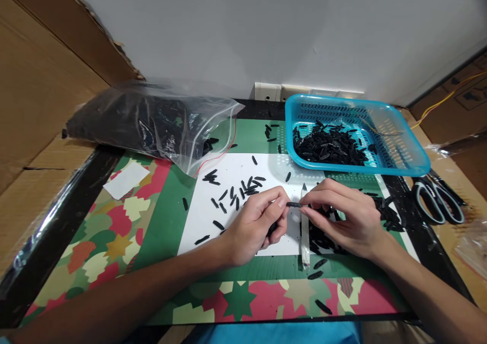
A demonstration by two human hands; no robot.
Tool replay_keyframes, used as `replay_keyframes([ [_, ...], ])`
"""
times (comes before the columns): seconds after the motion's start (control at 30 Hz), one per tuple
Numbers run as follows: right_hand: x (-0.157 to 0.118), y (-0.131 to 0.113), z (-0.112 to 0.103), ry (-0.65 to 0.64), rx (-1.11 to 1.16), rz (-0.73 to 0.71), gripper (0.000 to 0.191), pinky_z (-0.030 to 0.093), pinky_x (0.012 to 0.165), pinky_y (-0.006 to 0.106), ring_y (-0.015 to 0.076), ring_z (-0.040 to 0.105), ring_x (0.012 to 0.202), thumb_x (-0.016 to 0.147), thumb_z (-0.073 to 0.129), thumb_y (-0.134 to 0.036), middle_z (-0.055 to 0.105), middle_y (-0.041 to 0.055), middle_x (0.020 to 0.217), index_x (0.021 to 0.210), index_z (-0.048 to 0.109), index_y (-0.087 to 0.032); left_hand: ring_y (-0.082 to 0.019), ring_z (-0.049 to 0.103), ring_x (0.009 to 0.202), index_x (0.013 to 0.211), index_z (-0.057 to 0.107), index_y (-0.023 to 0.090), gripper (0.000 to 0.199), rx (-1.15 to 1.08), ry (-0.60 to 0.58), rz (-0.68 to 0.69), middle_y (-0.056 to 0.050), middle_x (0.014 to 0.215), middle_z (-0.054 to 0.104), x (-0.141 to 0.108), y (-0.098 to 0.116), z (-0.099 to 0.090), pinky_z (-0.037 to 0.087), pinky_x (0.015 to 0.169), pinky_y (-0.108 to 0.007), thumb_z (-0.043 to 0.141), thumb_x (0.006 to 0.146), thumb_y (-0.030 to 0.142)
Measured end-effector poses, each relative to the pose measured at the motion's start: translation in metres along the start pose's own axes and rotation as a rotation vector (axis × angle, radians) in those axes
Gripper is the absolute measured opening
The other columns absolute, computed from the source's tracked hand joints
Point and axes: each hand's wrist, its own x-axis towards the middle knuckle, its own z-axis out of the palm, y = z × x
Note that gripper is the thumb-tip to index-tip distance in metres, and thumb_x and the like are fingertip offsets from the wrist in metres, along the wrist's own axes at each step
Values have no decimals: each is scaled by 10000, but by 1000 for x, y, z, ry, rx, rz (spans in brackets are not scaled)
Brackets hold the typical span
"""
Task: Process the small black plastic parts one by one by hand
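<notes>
A small, slender black piece [294,204] is held level between my two hands. My left hand [262,222] is closed, pinching the piece's left end between thumb and forefinger, with more black pieces partly visible under its curled fingers. My right hand [344,214] pinches the right end with thumb and fingertips. Just below the right fingertips lies a white, pencil-like stick [305,237] with a dark pointed tip. Loose black pieces [249,186] are scattered over a white sheet [194,222], and a denser heap [321,240] lies partly hidden beneath my right hand.
A blue plastic basket [422,156] holding many black pieces stands at the back right. Black-handled scissors [437,202] lie beside it. A clear zip bag [152,121] full of dark pieces rests at the back left. A white paper scrap [126,180] lies on the patterned mat [160,232].
</notes>
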Motion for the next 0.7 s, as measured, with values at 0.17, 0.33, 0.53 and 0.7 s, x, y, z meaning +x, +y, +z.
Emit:
replay_keyframes([
  [0.17, 0, -3, -2, 100, -36, -36, 172, 560, 640, 304, 178, 698, 734, 976, 689, -61, 735, 54, 875, 1064, 718, -206, -71, 336, 451, 930, 484, 227, 402, -42, 24, -15, 69, 586, 503, 0, 2, 1, 271, 398, -152, 434, 1104, 586],
  [0.33, -6, 8, -15, 363, -311, -54, 288, 531, 673, 391, 242, 679, 766, 907, 757, -58, 731, 61, 913, 1102, 755, -270, -82, 358, 467, 929, 485, 229, 405, -66, 29, -17, 58, 592, 509, -1, 4, 1, 276, 397, -148, 439, 1095, 595],
  [0.53, -2, 40, -43, 543, -697, 126, 199, 508, 887, 496, 311, 675, 887, 969, 757, -194, 763, 103, 963, 1163, 767, -236, -77, 324, 464, 937, 476, 234, 412, -78, 38, -37, 64, 592, 499, -1, 2, 1, 257, 388, -134, 431, 1089, 614],
  [0.7, 2, 31, -32, 489, -541, 112, 360, 534, 800, 419, 259, 672, 844, 958, 757, -180, 747, 83, 976, 1312, 701, -204, -82, 312, 449, 967, 462, 247, 401, -69, 12, -42, 72, 578, 499, -1, 2, 0, 254, 385, -140, 399, 1093, 622],
])
